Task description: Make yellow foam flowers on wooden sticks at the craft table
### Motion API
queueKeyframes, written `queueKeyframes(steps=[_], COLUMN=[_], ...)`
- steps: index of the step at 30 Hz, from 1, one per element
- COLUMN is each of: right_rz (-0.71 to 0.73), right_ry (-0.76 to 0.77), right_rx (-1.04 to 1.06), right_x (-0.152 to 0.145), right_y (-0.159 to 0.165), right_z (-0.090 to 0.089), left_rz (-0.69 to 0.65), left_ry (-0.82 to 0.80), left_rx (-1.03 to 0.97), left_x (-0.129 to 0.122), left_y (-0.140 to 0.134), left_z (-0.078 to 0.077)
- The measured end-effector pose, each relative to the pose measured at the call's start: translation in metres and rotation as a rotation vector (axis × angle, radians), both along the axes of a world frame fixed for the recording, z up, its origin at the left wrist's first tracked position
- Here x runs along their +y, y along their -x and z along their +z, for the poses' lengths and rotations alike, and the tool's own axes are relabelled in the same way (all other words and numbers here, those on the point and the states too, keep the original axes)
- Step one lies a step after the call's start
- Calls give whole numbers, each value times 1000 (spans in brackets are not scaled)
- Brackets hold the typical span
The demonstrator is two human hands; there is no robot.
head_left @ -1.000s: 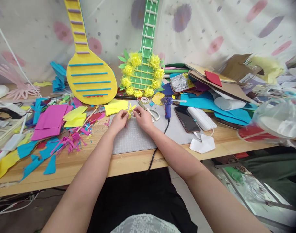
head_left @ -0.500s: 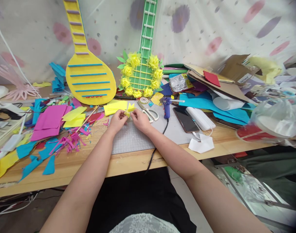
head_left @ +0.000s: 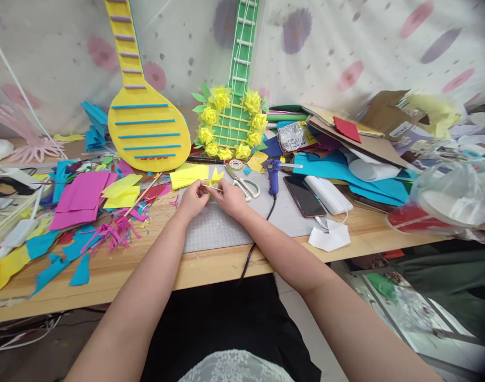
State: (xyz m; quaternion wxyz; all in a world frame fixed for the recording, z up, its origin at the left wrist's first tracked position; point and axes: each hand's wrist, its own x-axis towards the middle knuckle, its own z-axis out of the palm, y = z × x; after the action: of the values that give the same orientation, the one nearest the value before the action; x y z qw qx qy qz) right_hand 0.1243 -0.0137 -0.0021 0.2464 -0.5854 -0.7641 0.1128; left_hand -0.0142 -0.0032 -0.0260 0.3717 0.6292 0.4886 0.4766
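Note:
Over the grey cutting mat my two hands meet, fingertips pinched together. Between them is a small yellow paper piece with pointed ends, and a thin stick lies across just below it. My left hand is closed on the stick's left end. My right hand is closed on the yellow paper against the stick; the fingertips partly hide both. Yellow paper strips lie just behind my left hand. White-handled scissors rest right beside my right hand.
A purple glue gun, a phone and a white power bank lie to the right. Behind stand a yellow paper lute and a green one with yellow flowers. Magenta sheets and scraps cover the left.
The yellow paper between my fingers has turned, and the thin stick now shows more plainly across both hands. My fingers have shifted slightly; the arms stay almost in place.

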Motion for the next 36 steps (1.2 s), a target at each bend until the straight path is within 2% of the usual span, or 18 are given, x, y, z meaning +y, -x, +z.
queueKeyframes(steps=[3,6,9,11,17,22,29,32,34,36], right_rz=[-14,-52,-118,-150,-156,-96,-59,18,97,111], right_ry=[-5,3,13,17,6,-64,-22,-3,14,78], right_rx=[-7,31,103,138,121,51,22,58,116,240], right_x=[0,2,5,7,4,1,1,-1,-2,-1], right_y=[1,2,3,3,3,6,11,10,6,1], right_z=[0,-1,-2,-2,0,-1,-3,-2,0,1], left_rz=[2,42,224,293,268,295,334,352,403,441], left_ry=[-22,-33,-14,43,292,334,415,389,322,215], left_rx=[20,-45,-127,-210,-355,-429,-546,-542,-483,-381], left_x=[0,-4,-11,-16,-22,-22,-22,-18,-13,-8], left_y=[0,-3,-13,-21,-32,-30,-29,-25,-20,-13], left_z=[-1,4,13,20,28,28,33,31,28,23])
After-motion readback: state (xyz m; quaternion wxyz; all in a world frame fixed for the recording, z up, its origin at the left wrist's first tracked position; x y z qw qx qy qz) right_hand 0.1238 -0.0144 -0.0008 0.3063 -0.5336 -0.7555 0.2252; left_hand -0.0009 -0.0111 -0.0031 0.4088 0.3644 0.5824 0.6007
